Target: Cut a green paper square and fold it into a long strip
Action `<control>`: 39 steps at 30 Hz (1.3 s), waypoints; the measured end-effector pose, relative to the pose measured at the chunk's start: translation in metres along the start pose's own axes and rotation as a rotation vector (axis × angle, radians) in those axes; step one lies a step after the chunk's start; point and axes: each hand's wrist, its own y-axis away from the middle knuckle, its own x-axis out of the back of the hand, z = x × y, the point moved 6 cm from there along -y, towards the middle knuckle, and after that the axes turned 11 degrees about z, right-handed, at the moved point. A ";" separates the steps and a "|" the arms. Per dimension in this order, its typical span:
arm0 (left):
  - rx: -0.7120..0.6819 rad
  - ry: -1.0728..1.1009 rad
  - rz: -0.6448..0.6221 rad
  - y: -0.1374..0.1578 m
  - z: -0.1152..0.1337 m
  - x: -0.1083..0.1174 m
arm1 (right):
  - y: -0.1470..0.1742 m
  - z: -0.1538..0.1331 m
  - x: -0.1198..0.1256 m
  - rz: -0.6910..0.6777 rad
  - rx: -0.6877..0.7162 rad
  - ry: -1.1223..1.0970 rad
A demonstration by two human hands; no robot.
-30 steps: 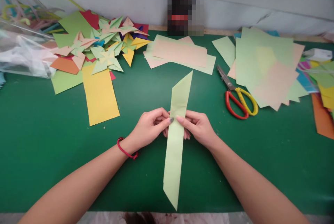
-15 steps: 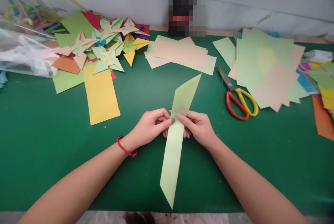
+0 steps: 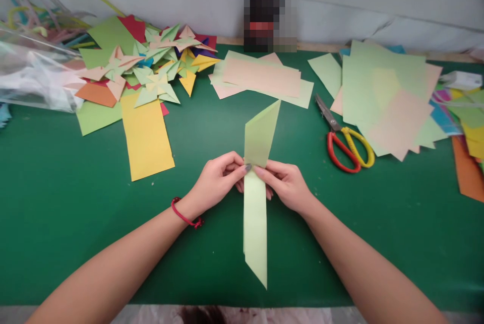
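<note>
A long folded strip of light green paper [image 3: 256, 218] with slanted ends stands nearly upright in view, held near its middle by both hands. My left hand [image 3: 223, 178] pinches its left edge, the thumb on the front and the fingers behind. My right hand [image 3: 285, 183] grips the right edge the same way, the thumbs almost meeting. The upper part of the strip looks darker than the lower part. Some of my fingertips are hidden behind the paper. A red cord bracelet is on my left wrist.
Scissors [image 3: 342, 137] with one red and one yellow handle lie to the right, beside a pile of pale green and pink sheets [image 3: 381, 102]. More cut sheets [image 3: 260, 76] lie at the back. Folded paper stars [image 3: 157, 82] and a yellow sheet [image 3: 147, 140] are at left on the green table [image 3: 75, 203].
The paper strip has turned slightly: its lower end has swung right and its upper end left. Both hands still hold it and have shifted only a little.
</note>
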 end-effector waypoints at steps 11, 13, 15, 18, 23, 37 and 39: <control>0.070 -0.015 -0.043 -0.002 -0.002 -0.001 | 0.000 0.001 -0.001 0.015 -0.033 -0.013; 0.064 -0.015 -0.039 -0.002 -0.002 0.000 | 0.000 0.001 -0.001 0.010 -0.048 -0.017; 0.055 -0.005 -0.041 -0.002 -0.001 0.000 | -0.001 0.001 -0.001 0.020 -0.050 -0.022; 0.048 -0.001 -0.055 -0.001 0.000 -0.001 | -0.001 0.002 0.000 0.041 -0.039 -0.027; 0.030 -0.060 -0.022 0.000 0.000 -0.001 | -0.002 0.002 0.000 0.034 -0.044 -0.018; -0.138 -0.294 0.003 0.004 0.006 -0.002 | 0.000 0.007 0.004 0.114 -0.030 0.109; -0.147 -0.307 -0.003 0.004 0.007 -0.003 | 0.001 0.007 0.005 0.123 -0.019 0.139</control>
